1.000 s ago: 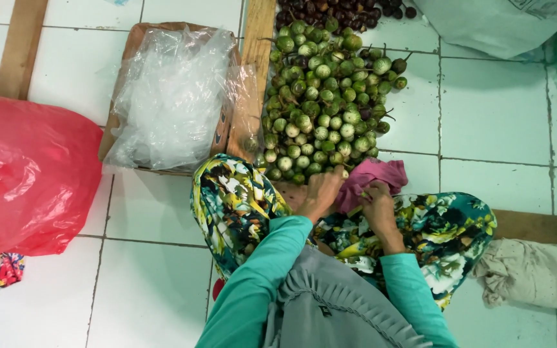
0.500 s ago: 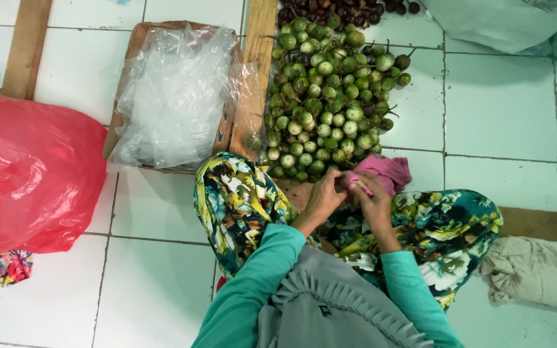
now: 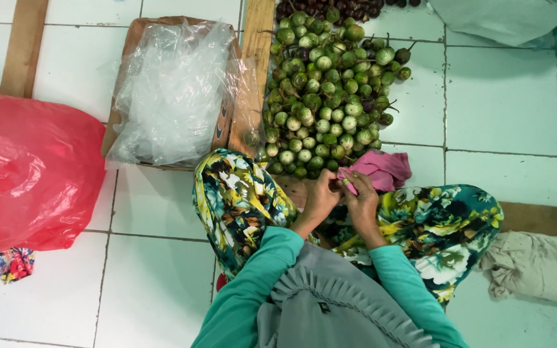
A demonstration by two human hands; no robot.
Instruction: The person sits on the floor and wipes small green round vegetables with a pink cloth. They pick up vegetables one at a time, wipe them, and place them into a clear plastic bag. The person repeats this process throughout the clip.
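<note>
Step in hand, by judgement: both hands work the edge of the pink cloth in front of the lap. The left hand and right hand are brought together, fingertips meeting on a small fold of the cloth at its 8 o'clock corner. Whether anything small is pinched inside that fold cannot be told.

The cloth lies on the tile floor, touching the pile of green fruit at the pile's 5 o'clock side.

Next move, by judgement: it calls for a fine two-finger grip and little travel, the wrists staying over the knees.

Edges and room:
- 12 o'clock: the fruit pile, just beside the fingers.
- 11 o'clock: a wooden slat, then a box lined with clear plastic.
- 9 o'clock: a red bag, well apart.
- 1 to 3 o'clock: bare tile, the widest open room.
- 4 o'clock: a grey sack.
</note>
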